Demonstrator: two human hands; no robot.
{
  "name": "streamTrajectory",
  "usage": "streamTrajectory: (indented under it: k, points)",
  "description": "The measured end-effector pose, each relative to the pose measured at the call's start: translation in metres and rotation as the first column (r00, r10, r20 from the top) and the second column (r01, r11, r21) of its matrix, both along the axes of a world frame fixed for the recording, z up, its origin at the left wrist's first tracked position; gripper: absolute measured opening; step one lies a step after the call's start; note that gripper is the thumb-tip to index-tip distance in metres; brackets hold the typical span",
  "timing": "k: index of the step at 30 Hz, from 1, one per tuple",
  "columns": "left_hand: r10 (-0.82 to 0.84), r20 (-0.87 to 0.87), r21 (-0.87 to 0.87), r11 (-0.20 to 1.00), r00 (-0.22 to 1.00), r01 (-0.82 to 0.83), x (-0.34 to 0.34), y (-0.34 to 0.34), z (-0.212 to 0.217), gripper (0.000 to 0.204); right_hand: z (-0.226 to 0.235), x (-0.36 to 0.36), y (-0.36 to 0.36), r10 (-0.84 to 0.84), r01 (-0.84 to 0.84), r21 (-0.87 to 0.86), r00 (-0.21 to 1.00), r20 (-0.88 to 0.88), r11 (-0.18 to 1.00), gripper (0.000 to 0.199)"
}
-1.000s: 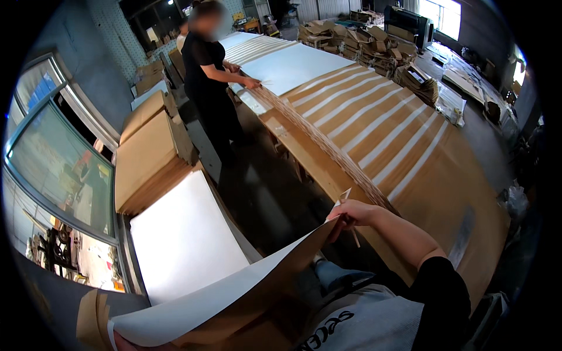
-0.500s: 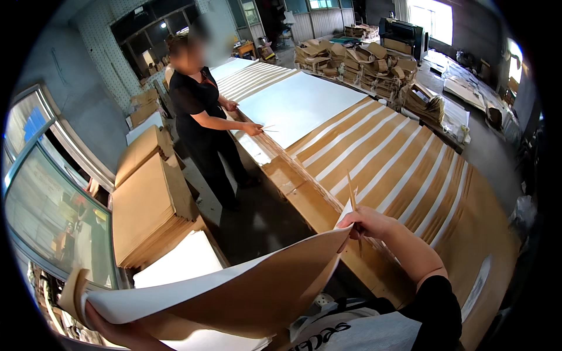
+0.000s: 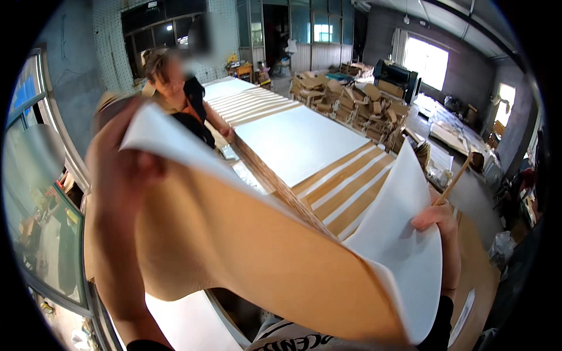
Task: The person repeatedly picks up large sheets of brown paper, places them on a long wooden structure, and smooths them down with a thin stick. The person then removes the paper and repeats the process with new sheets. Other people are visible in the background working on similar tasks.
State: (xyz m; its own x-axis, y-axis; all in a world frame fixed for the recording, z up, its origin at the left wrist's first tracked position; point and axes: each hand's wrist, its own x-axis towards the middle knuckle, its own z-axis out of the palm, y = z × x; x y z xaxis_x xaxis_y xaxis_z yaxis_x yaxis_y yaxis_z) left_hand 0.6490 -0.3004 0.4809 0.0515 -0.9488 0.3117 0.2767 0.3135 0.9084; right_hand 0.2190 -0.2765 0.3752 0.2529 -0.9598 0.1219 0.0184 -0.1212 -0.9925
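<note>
A large flexible paper sheet (image 3: pixel 246 245), brown on one face and white on the other, hangs bowed between my hands in front of my body. My left hand (image 3: pixel 132 169), blurred, is closed on its raised left edge. At the other side my right hand (image 3: pixel 436 225) pinches the sheet's right edge, where the white face curls upward. A thin wooden stick (image 3: pixel 455 180) juts up from that same hand. Beyond the sheet lies a long table bearing brown and white striped layers (image 3: pixel 345 202) and a broad white sheet (image 3: pixel 304 140).
A co-worker (image 3: pixel 187 108) stands at the table's left side, one hand by its edge. Heaped cardboard pieces (image 3: pixel 351 102) lie behind the table. White sheets (image 3: pixel 181 319) are stacked low at my left, near a glass-paned window (image 3: pixel 52 234).
Both my hands have risen, lifting the sheet from low at the left to chest height. It now bows across the table view. The co-worker appears further left and partly hidden.
</note>
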Motion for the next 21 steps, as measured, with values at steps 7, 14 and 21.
streamTrajectory:
  k: [7, 14, 21]
  points:
    - [-0.225, 0.116, -0.119, 0.964, 0.967, 0.238, -0.015, -0.125, 0.06, 0.022, 0.043, 0.037, -0.051, -0.331, 0.121, -0.762, 0.935, -0.127, 0.636, 0.02]
    - [-0.354, -0.12, -0.377, 0.881, 0.928, 0.287, 0.004, -0.228, 0.102, 0.024, 0.12, 0.088, -0.118, -0.544, 0.724, -0.155, 0.626, 0.559, 0.672, 0.029]
    - [-0.093, -0.113, -0.505, 0.863, 0.989, 0.023, 0.046, -0.321, 0.146, 0.015, 0.256, -0.06, -0.207, -0.26, 0.097, -0.577, 0.943, -0.206, 0.811, 0.029]
